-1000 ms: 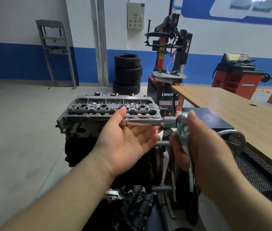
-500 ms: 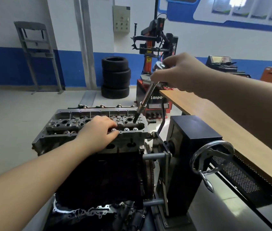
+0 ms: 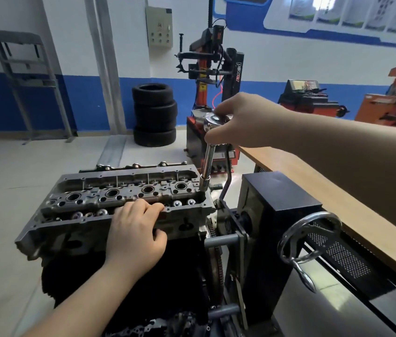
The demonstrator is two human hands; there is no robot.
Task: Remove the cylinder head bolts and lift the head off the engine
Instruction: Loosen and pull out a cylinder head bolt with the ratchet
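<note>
Head view: right hand [image 3: 245,120] grips ratchet [image 3: 212,120]; left hand [image 3: 135,235] curls over cylinder head [image 3: 90,203] edge.

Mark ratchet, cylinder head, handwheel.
ratchet [image 3: 207,158], head view, on its extension shaft.
cylinder head [image 3: 90,203], head view, on its top face.
handwheel [image 3: 289,235], head view, on its chrome rim.

A black engine stand [image 3: 277,215] carries the engine, cylinder head [image 3: 119,198] uppermost; just right of the stand runs the wooden worktop [image 3: 313,186]
</note>
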